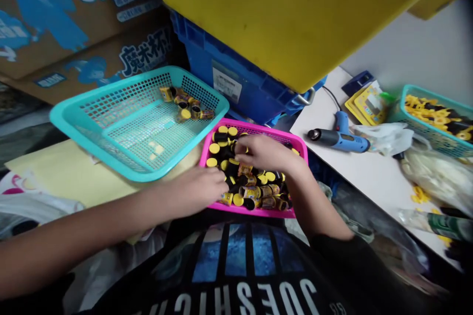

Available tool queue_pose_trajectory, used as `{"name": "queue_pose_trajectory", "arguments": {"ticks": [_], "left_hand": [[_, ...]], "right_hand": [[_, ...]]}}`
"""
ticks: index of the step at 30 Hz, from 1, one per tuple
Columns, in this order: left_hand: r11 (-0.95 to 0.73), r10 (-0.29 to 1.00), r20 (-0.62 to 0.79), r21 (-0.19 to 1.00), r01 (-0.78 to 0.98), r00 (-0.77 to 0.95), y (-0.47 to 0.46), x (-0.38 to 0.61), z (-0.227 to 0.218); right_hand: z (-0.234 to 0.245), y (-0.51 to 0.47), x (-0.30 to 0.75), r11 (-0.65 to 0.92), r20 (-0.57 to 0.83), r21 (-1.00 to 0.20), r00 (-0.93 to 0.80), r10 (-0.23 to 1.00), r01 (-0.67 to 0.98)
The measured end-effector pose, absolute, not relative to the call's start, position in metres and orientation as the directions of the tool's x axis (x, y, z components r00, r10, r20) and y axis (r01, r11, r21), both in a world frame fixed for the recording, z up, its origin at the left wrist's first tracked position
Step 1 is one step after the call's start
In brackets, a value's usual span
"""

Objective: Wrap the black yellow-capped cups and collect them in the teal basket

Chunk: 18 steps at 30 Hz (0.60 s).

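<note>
A pink basket (301,145) in front of me is full of small black cylinders with yellow caps (214,148). Some of them carry a printed yellow wrapper (251,193). My left hand (205,187) reaches over the basket's left side, fingers bent together and tips down at the pieces; whatever they grip is hidden. Above the middle of the pile, my right hand (260,151) has thumb and fingers curled into a pinch beside a dark piece that I cannot make out clearly. In the far right corner of a turquoise basket (136,175) lies a small group of wrapped cylinders (190,106).
Printed cartons (99,54) stand behind the turquoise basket. A blue crate (207,54) and a large yellow bin (281,15) rise behind the pink one. On the white table at right are a heat gun (340,139), plastic bags (439,172) and another basket (410,108) of yellow and black parts.
</note>
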State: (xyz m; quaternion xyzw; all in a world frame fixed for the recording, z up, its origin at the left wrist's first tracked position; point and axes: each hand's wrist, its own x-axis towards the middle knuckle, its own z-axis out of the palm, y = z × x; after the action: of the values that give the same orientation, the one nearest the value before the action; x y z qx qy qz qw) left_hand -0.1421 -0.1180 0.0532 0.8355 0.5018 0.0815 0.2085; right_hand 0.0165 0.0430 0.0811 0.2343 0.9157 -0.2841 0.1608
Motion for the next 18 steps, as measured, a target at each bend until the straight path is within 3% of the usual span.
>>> {"name": "queue_pose_trajectory", "arguments": {"ticks": [2, 5, 9, 11, 13, 18], "left_hand": [[-0.479, 0.829, -0.122, 0.348, 0.806, 0.545, -0.124, -0.118, 0.030], [-0.474, 0.832, -0.176, 0.270, 0.838, 0.527, -0.125, -0.102, 0.011], [-0.415, 0.835, -0.201, 0.379, 0.827, 0.512, -0.120, -0.103, 0.030], [-0.334, 0.868, -0.196, 0.451, 0.828, 0.457, -0.117, -0.113, 0.054], [-0.226, 0.924, -0.184, 0.447, 0.866, 0.336, -0.112, -0.133, 0.080], [0.123, 0.992, -0.020, 0.062, 0.991, -0.121, -0.097, -0.205, 0.109]], "right_hand": [[0.077, 0.023, 0.050, 0.730, -0.501, -0.445, -0.820, 0.277, 0.519], [0.063, -0.003, 0.093, 0.701, -0.557, -0.377, -0.753, 0.351, 0.606], [0.040, -0.019, 0.119, 0.631, -0.539, -0.346, -0.698, 0.471, 0.694], [0.033, -0.018, 0.120, 0.642, -0.489, -0.374, -0.730, 0.476, 0.669], [0.030, -0.014, 0.117, 0.684, -0.457, -0.372, -0.765, 0.454, 0.628], [0.038, -0.001, 0.108, 0.790, -0.468, -0.315, -0.810, 0.353, 0.526]]}}
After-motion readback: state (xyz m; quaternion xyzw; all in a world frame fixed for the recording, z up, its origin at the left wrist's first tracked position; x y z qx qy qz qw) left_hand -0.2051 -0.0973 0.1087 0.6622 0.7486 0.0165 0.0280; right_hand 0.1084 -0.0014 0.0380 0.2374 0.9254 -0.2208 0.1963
